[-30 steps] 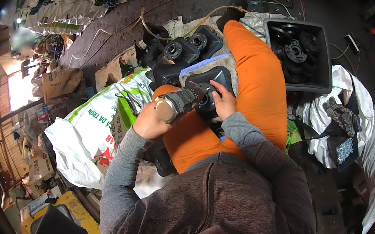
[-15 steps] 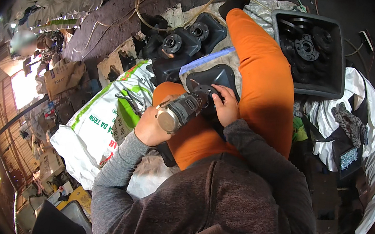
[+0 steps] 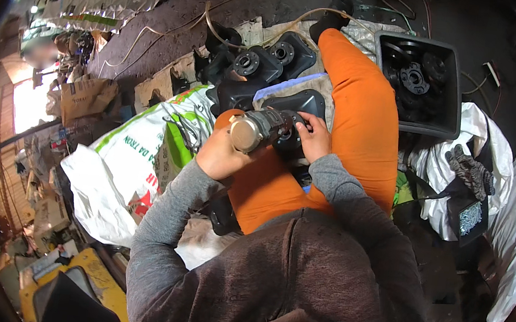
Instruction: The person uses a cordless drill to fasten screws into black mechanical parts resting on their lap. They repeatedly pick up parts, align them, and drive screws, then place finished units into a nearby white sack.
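My left hand (image 3: 220, 155) is closed around a grey power tool (image 3: 265, 123) with a round tan end cap. It looks like a drill or driver, and its nose points at a black round flanged part (image 3: 287, 140) between my thighs. The fingers of my right hand (image 3: 315, 139) are bent against that part, beside the tool's nose. Just beyond lies a black moulded piece (image 3: 297, 103) with a flared base. The tool hides where its tip meets the part, and its grip is mostly covered by my left hand.
Farther ahead are several black pieces with round flanges (image 3: 247, 63). A grey bin (image 3: 459, 88) of black parts stands at right, near a patterned glove (image 3: 470, 172) and a tray of screws (image 3: 470, 218). White sacking (image 3: 98, 197) lies left; a pale hose (image 3: 300, 18) crosses the floor.
My view has shifted slightly, bringing more of a red object at the far right into sight. The tool looks more level, and both hands stay at the black part.
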`<state>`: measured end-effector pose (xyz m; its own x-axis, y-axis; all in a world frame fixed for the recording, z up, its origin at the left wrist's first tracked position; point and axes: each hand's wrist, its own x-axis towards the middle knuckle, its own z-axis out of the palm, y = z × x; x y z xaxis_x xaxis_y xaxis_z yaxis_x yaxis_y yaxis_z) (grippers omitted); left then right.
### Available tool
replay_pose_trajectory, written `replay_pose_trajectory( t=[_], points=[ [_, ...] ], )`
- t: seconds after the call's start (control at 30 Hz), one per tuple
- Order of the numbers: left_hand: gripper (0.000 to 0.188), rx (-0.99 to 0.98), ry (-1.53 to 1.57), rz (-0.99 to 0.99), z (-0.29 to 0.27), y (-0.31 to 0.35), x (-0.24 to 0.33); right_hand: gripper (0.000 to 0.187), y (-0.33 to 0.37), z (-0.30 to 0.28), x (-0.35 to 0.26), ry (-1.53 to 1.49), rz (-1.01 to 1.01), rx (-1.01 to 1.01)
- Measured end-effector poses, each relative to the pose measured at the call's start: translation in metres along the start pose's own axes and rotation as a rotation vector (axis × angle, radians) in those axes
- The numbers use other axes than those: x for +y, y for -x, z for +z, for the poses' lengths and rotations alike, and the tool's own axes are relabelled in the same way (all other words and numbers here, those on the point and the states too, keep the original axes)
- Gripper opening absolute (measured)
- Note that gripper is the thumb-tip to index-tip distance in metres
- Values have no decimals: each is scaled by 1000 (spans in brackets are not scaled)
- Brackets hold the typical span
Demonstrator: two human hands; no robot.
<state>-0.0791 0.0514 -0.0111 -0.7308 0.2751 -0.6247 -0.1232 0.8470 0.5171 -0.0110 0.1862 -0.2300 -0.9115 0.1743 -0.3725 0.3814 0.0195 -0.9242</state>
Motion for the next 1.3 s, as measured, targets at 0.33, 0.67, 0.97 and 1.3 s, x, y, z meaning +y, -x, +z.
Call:
replay_pose_trajectory(
  t=[0.33, 0.67, 0.97, 1.3],
  points=[
    [69, -15, -108, 275, 89, 101, -101, 29, -22, -2, 10, -319, -62, -97],
    [27, 1769, 315, 731, -59, 283, -115, 30, 76, 83, -155, 276, -1027, -905],
    [53, 781, -193, -688, -165, 164, -328, 36, 76, 236, -43, 484, -906, -1319],
    [45, 725, -242, -692, -40, 119, -461, 26, 3, -10, -63, 288, -379, -545]
  ],
)
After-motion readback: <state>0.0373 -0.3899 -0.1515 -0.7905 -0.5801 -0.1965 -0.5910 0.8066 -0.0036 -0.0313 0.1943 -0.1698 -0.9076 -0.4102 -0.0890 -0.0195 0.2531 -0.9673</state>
